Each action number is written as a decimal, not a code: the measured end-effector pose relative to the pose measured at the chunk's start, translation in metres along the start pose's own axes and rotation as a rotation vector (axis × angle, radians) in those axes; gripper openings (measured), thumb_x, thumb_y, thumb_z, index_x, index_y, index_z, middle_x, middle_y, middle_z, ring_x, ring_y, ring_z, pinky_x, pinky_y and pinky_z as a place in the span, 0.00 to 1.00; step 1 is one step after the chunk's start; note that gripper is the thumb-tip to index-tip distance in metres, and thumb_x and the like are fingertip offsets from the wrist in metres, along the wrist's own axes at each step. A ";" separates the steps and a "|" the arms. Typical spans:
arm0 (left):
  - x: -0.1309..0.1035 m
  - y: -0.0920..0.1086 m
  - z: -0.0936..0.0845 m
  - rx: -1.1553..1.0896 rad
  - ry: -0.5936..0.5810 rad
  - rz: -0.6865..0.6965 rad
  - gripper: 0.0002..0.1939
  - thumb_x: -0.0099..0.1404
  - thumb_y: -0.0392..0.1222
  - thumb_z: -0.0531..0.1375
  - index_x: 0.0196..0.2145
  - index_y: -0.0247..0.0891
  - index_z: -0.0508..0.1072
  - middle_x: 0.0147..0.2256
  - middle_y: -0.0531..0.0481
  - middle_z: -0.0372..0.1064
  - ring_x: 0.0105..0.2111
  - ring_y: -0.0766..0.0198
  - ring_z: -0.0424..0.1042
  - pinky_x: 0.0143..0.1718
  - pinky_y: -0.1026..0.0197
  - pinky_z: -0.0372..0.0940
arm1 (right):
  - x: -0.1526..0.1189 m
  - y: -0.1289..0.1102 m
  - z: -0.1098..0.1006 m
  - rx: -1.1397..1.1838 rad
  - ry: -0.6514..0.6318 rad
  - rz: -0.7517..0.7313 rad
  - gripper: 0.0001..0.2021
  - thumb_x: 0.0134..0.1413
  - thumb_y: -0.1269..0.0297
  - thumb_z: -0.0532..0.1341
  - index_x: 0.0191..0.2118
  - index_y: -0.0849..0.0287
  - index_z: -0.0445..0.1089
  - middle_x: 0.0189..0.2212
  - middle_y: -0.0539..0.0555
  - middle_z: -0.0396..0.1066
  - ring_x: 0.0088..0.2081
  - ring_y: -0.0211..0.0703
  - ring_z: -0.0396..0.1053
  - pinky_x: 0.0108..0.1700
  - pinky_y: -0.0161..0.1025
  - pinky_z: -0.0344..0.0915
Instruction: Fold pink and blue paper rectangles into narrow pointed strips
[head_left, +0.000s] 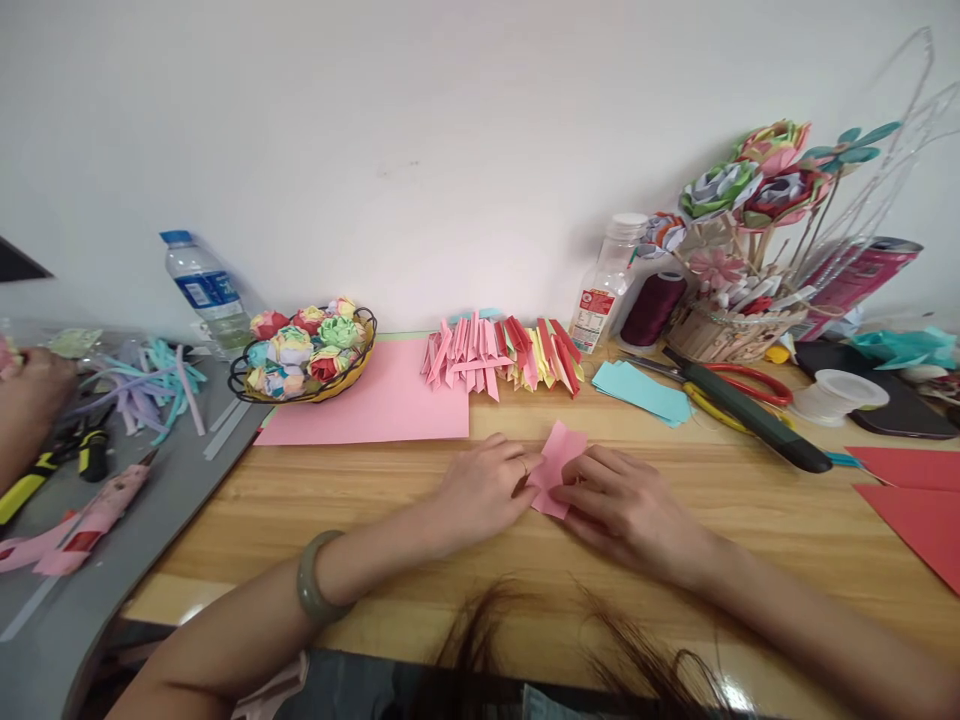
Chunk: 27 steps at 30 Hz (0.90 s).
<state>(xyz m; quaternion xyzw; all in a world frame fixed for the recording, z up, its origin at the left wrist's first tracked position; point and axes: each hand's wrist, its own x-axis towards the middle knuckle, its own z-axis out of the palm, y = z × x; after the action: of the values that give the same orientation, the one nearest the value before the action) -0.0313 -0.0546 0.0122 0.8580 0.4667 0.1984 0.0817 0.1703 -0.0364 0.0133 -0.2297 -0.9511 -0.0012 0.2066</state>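
Observation:
A small piece of pink paper (556, 455), with creases showing, is between my two hands just above the wooden table (390, 590). My left hand (487, 488) grips its left edge, fingers bent around it. At the right edge, my right hand (626, 500) pinches the same paper with curled fingers. Beyond my hands stands a row of folded paper strips (502, 352) in pink, red and yellow. A larger pink sheet (405, 390) lies flat to the left of that row.
A basket of paper flowers (304, 355) and a water bottle (206, 290) stand at left. Blue paper pieces (643, 392), a utility knife (750, 410), scissors (750, 383) and red sheets (915, 520) lie right. Another person's hand (37, 395) is at far left, near a glue gun (86, 525).

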 end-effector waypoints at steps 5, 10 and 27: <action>-0.003 0.004 -0.001 -0.034 -0.036 -0.025 0.17 0.60 0.37 0.56 0.48 0.38 0.68 0.47 0.50 0.69 0.47 0.60 0.65 0.49 0.57 0.60 | 0.000 0.000 -0.001 0.069 -0.065 -0.001 0.10 0.57 0.62 0.54 0.35 0.59 0.72 0.29 0.55 0.69 0.34 0.43 0.64 0.36 0.41 0.59; -0.001 0.005 -0.002 -0.109 -0.091 -0.100 0.16 0.61 0.36 0.53 0.48 0.40 0.69 0.43 0.50 0.71 0.42 0.59 0.66 0.47 0.57 0.61 | 0.000 0.001 0.000 0.102 -0.034 0.001 0.09 0.56 0.62 0.55 0.36 0.60 0.70 0.33 0.57 0.70 0.36 0.44 0.65 0.37 0.41 0.61; 0.008 0.003 -0.007 -0.193 -0.117 -0.103 0.15 0.59 0.33 0.54 0.45 0.37 0.69 0.32 0.52 0.69 0.35 0.63 0.64 0.36 0.63 0.60 | 0.006 0.014 0.003 0.281 -0.037 0.114 0.10 0.59 0.65 0.53 0.34 0.58 0.71 0.33 0.56 0.70 0.37 0.44 0.63 0.38 0.43 0.62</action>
<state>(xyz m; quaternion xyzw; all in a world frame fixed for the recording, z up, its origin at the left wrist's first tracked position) -0.0281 -0.0502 0.0213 0.8310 0.4834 0.1878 0.2011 0.1702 -0.0207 0.0116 -0.2522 -0.9309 0.1477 0.2190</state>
